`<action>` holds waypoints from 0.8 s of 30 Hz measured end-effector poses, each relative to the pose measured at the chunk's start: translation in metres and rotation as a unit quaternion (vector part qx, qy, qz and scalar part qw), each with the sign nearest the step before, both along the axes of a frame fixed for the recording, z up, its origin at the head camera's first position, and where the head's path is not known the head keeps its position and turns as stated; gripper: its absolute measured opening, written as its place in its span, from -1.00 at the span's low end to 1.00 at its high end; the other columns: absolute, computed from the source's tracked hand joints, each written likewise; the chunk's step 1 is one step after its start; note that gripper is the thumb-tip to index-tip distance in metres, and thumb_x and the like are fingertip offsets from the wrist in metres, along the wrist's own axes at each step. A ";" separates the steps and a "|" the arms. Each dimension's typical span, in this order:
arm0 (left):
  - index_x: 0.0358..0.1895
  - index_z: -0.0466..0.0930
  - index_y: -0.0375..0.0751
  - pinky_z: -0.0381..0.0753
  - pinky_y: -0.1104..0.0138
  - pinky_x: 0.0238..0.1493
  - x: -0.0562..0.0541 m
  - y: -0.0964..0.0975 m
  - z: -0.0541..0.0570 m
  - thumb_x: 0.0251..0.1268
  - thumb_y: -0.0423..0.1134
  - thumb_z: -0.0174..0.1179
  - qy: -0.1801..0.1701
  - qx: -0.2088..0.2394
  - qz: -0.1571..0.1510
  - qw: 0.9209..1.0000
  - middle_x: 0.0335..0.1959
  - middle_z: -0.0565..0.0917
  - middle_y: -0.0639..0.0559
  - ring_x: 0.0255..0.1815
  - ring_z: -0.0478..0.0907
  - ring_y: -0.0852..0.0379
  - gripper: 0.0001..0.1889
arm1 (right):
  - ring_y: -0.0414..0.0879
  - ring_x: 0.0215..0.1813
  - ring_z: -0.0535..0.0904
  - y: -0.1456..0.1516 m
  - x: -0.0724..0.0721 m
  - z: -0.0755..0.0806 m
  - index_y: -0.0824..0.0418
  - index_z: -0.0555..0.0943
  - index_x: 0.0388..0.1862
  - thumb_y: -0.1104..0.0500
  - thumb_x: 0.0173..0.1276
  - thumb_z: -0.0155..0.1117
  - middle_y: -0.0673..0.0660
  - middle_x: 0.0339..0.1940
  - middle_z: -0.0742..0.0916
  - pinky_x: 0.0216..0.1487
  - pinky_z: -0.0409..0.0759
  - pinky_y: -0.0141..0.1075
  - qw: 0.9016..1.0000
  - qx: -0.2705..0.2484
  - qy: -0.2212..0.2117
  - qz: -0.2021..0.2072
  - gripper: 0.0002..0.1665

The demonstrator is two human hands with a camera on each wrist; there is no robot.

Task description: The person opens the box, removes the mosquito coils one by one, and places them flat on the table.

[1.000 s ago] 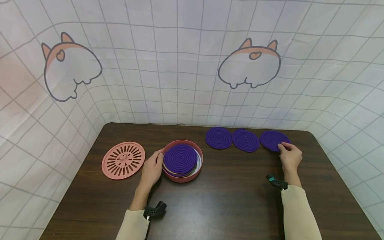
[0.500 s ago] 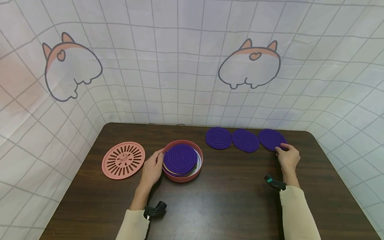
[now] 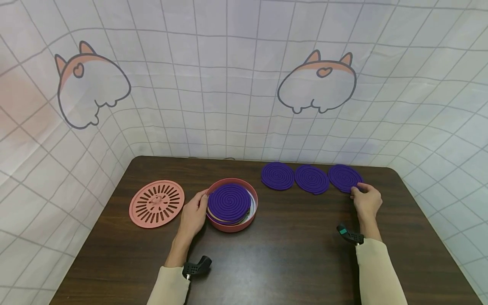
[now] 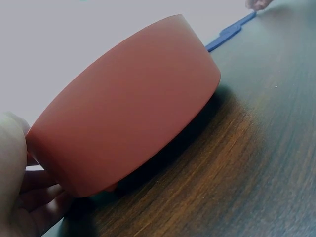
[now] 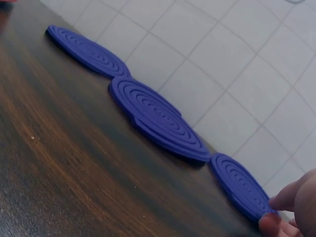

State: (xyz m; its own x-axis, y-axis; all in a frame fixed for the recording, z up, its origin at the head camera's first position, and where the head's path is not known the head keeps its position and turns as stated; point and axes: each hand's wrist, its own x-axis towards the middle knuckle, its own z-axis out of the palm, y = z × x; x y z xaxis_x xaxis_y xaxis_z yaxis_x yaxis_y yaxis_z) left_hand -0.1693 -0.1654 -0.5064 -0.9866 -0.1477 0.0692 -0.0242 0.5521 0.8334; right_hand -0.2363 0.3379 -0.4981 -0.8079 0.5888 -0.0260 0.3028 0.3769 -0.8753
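Observation:
My left hand grips the left rim of a round salmon-red box, thumb over the rim. In the left wrist view, fingers show low beside the box wall. A purple spiral mosquito coil lies on top of a stack inside it; a yellowish edge and something white show beneath. At the table's far right, my right hand pinches the near right edge of a flat purple mosquito coil between thumb and finger. Two more mosquito coils, a middle one and a left one, lie in a row beside it.
A pink slotted lid lies left of the box on the dark wooden table. Behind the table's back edge hangs a white gridded curtain with cartoon corgi prints. The row of coils lies close to that edge.
My right hand has slid the rightmost mosquito coil slightly left, closer to the middle one, then stayed nearly still. My left hand and the box have not moved.

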 end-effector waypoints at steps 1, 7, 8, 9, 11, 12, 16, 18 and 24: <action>0.34 0.53 -0.02 0.43 -0.06 0.40 0.000 0.000 0.000 0.61 -0.01 -0.12 0.000 0.000 0.001 1.000 0.30 0.62 -0.09 0.38 0.50 -0.12 -0.57 | -0.54 -0.65 0.50 -0.001 0.000 0.001 0.36 0.56 0.28 0.19 0.42 0.19 0.38 0.24 0.62 -0.55 0.52 -0.62 1.000 0.001 0.005 -0.003 -0.51; 0.35 0.52 -0.02 0.42 -0.07 0.40 0.000 0.000 -0.001 0.61 0.00 -0.12 0.000 -0.001 0.001 1.000 0.31 0.61 -0.09 0.38 0.50 -0.14 -0.57 | -0.46 -0.64 0.56 -0.002 -0.002 0.006 0.36 0.59 0.23 0.14 0.41 0.19 -0.19 -0.54 0.64 -0.55 0.55 -0.61 0.999 -0.003 0.040 -0.023 -0.52; 0.35 0.52 -0.02 0.42 -0.07 0.40 0.000 0.000 -0.001 0.61 0.00 -0.12 0.000 -0.001 0.000 1.000 0.31 0.61 -0.09 0.38 0.50 -0.14 -0.57 | -0.46 -0.64 0.57 -0.002 -0.002 0.008 0.36 0.60 0.22 0.14 0.41 0.19 -0.29 -0.60 0.58 -0.55 0.54 -0.62 0.999 -0.003 0.046 -0.025 -0.52; 0.35 0.52 -0.02 0.42 -0.07 0.40 0.000 0.000 -0.001 0.61 0.00 -0.13 0.001 -0.001 0.000 1.000 0.31 0.61 -0.09 0.38 0.50 -0.13 -0.57 | -0.46 -0.64 0.57 -0.002 -0.002 0.009 0.36 0.60 0.22 0.13 0.40 0.19 -0.35 -0.63 0.53 -0.55 0.54 -0.62 0.998 -0.004 0.052 -0.027 -0.52; 0.34 0.53 -0.02 0.43 -0.06 0.40 0.000 0.000 -0.001 0.61 0.00 -0.12 0.002 0.000 0.000 1.000 0.30 0.62 -0.09 0.38 0.50 -0.13 -0.57 | -0.46 -0.63 0.58 -0.003 -0.001 0.012 0.36 0.61 0.20 0.13 0.40 0.19 -0.37 -0.64 0.52 -0.56 0.53 -0.63 0.997 -0.007 0.063 -0.031 -0.52; 0.35 0.52 -0.02 0.42 -0.06 0.40 0.000 0.000 -0.002 0.61 0.00 -0.13 0.003 -0.001 0.000 1.000 0.30 0.61 -0.09 0.38 0.50 -0.13 -0.57 | -0.46 -0.63 0.58 -0.003 0.000 0.013 0.35 0.62 0.20 0.13 0.39 0.20 -0.37 -0.63 0.52 -0.56 0.53 -0.63 0.997 -0.007 0.068 -0.034 -0.53; 0.34 0.52 -0.01 0.42 -0.05 0.41 -0.001 0.001 -0.001 0.61 0.00 -0.13 0.003 -0.001 -0.002 1.000 0.30 0.62 -0.07 0.38 0.50 -0.11 -0.57 | -0.43 -0.57 0.60 -0.007 0.003 0.020 0.35 0.61 0.20 0.12 0.41 0.20 -0.32 -0.56 0.55 -0.52 0.55 -0.63 0.996 -0.013 0.080 -0.034 -0.53; 0.34 0.53 0.00 0.42 -0.04 0.42 -0.001 0.001 -0.001 0.61 -0.01 -0.13 0.002 -0.001 -0.002 1.000 0.30 0.62 -0.06 0.39 0.50 -0.10 -0.57 | -0.41 -0.54 0.61 -0.009 0.004 0.024 0.34 0.60 0.21 0.11 0.41 0.20 -0.29 -0.51 0.56 -0.51 0.55 -0.63 0.996 -0.015 0.082 -0.035 -0.52; 0.32 0.55 0.00 0.43 -0.05 0.40 0.000 0.001 -0.001 0.60 -0.01 -0.11 0.005 0.003 0.003 1.000 0.28 0.63 -0.07 0.37 0.51 -0.10 -0.58 | -0.41 -0.49 0.62 -0.019 0.009 0.034 0.33 0.59 0.23 0.09 0.42 0.22 -0.25 -0.43 0.58 -0.46 0.59 -0.62 0.995 -0.034 0.091 -0.029 -0.51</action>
State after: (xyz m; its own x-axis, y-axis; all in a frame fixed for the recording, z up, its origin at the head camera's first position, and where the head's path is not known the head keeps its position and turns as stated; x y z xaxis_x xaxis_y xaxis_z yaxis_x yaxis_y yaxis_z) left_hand -0.1694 -0.1643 -0.5074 -0.9850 -0.1536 0.0789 -0.0182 0.5466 0.8372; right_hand -0.2277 0.3189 -0.4643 -0.7671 0.6369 0.0769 0.1566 0.3021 -0.9403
